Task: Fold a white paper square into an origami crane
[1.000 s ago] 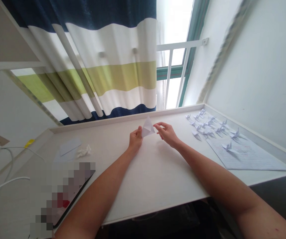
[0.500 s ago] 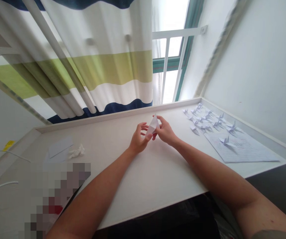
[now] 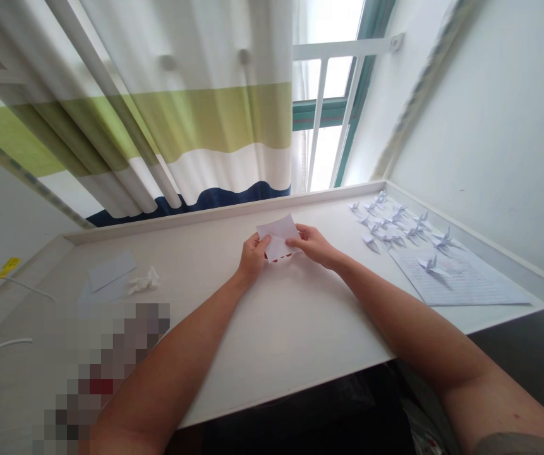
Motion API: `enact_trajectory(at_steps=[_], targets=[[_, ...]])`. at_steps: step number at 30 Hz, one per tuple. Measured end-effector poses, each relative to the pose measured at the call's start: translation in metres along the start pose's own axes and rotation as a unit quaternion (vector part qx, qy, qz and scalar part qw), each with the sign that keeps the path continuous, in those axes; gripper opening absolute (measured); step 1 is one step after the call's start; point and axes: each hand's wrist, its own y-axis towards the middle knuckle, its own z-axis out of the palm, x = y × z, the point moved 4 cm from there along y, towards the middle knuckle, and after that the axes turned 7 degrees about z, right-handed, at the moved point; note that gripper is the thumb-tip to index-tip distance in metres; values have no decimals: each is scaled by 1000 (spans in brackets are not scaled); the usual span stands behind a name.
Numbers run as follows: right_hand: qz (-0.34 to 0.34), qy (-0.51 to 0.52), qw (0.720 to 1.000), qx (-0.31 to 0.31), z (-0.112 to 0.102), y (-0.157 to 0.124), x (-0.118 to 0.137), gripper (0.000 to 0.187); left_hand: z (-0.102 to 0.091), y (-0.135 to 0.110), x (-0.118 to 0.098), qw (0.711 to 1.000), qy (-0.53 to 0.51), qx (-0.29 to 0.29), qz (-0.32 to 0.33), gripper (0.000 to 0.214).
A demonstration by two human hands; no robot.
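A small white sheet of paper (image 3: 278, 230), roughly square with a crease, is held up above the desk between both hands. My left hand (image 3: 254, 256) grips its left side, the thumb on the face toward me. On the right side my right hand (image 3: 315, 244) pinches it the same way, thumb in front. Fingertips of one or both hands peek out under the lower edge; the rest of the fingers behind the paper are hidden. Several folded white paper cranes (image 3: 392, 234) stand at the back right, apart from my hands.
Lined sheets (image 3: 480, 284) lie at the right with one paper crane (image 3: 433, 266) on top. Loose white paper (image 3: 113, 272) and a crumpled white tissue-like piece (image 3: 143, 282) lie at the left. A raised rim (image 3: 181, 222) edges the white desk; a cable (image 3: 16, 281) runs at far left.
The paper was a narrow, pointed folded shape and is now spread into a flatter, wider square. Both hands have moved to its opposite sides. The view has shifted slightly.
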Motion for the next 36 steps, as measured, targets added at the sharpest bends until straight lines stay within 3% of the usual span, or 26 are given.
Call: enact_trajectory(at_steps=[9, 19, 24, 31, 36], targets=[[8, 27, 1000, -3, -6, 3, -2, 33, -5, 2, -3, 1000, -20, 4, -16, 42], [13, 67, 997, -26, -11, 6, -7, 38, -10, 5, -3, 997, -21, 60, -32, 43], [10, 65, 996, -57, -15, 8, -7, 32, -15, 8, -3, 999, 34, 41, -12, 45], [20, 93, 995, -40, -12, 6, -6, 13, -17, 7, -11, 998, -8, 47, -30, 30], [45, 113, 992, -36, -13, 7, -8, 16, -19, 6, -13, 997, -38, 48, -39, 33]])
